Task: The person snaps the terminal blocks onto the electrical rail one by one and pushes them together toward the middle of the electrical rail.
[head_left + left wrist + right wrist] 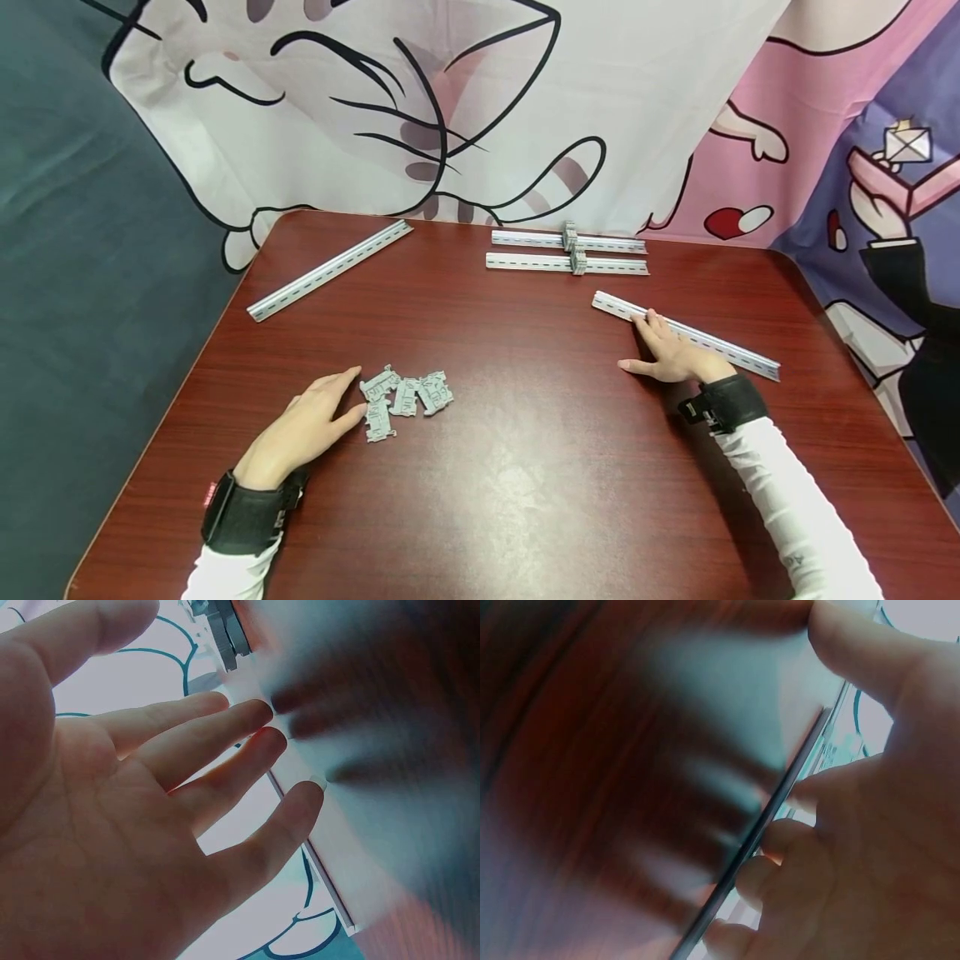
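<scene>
Clips point(578, 261) seated on two rails point(528, 262), 12–1 o'clock; bare rails point(330, 269) point(723, 349), 10 and 2, and loose clips point(406, 397), 9, remain; both hands point(303, 427) point(678, 354) released.

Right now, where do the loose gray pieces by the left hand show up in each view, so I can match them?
Head: the gray pieces lie left of centre, just right of the left hand.
Left wrist: partly visible at the top, near mid-width, cut off by the frame.
Right wrist: not visible.
Shared landmark: the brown tabletop, in all three.
</scene>
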